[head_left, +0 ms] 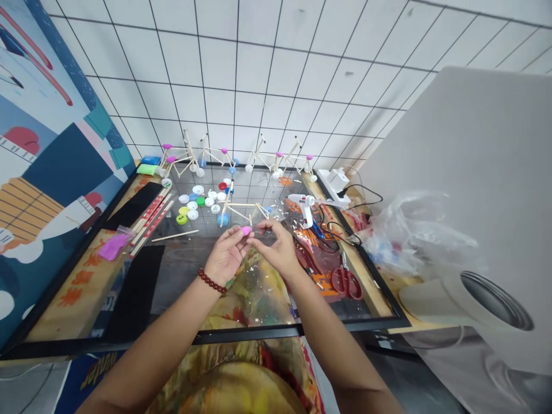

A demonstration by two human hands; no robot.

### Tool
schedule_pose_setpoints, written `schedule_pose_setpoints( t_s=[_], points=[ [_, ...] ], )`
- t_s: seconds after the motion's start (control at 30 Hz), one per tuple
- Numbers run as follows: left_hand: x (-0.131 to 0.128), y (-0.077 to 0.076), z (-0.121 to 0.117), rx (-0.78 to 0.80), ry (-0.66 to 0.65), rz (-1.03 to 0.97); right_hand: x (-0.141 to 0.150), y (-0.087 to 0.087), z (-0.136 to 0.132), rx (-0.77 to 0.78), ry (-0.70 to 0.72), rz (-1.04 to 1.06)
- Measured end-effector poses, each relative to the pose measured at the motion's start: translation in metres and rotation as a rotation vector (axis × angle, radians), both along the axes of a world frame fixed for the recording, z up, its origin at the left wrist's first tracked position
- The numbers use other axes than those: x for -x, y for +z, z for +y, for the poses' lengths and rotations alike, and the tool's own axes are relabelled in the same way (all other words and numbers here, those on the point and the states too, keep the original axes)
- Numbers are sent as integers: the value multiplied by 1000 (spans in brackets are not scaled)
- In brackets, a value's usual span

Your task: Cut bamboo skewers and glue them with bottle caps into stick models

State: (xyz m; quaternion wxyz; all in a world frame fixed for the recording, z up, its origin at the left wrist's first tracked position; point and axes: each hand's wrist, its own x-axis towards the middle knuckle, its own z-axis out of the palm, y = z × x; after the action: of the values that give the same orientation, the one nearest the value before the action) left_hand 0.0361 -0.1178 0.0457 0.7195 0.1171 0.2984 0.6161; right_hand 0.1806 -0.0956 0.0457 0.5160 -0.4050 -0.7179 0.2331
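A small lump of pink modelling clay (246, 230) is pinched in the fingertips of my left hand (226, 253), which wears a red bead bracelet (212, 282). Close to its right side is my right hand (278, 247), thumb and index finger apart, the thumb by the left fingertips. Just beyond both hands stands a bicycle-like frame of thin wooden sticks (244, 206) with blue bottle caps (223, 219) at its ends. Whether the frame touches the clay is hard to tell.
Loose bottle caps (200, 201) lie left of the frame. Several stick models (259, 155) line the back wall. At right are a glue gun (304, 208), red scissors (347, 282), cords and a power strip (334, 187). Chopsticks (150, 221) and bagged pink clay (114, 244) lie left.
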Motion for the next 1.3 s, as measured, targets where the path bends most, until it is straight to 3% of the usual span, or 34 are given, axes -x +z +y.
schedule_pose_setpoints(
  t_s=[0.3, 0.47, 0.77, 1.07, 1.2, 1.3],
  points=[
    [-9, -4, -5, 73, -32, -94, 7, -6, -7, -118, -84, -156],
    [-9, -6, -6, 114, -54, -113, 3, -1, -7, -133, -111, -173],
    [-13, -3, -7, 74, -16, 172, -5, 5, -6, -150, -46, -293],
    [-13, 3, -8, 117, 18, 132, -3, 12, -5, -49, 49, -121],
    [-11, 6, -8, 121, 27, 112, -1, 9, -7, -17, 25, -65],
    [-9, 7, -9, 126, 2, 87, -8, 16, -3, 28, 21, -67]
  ],
)
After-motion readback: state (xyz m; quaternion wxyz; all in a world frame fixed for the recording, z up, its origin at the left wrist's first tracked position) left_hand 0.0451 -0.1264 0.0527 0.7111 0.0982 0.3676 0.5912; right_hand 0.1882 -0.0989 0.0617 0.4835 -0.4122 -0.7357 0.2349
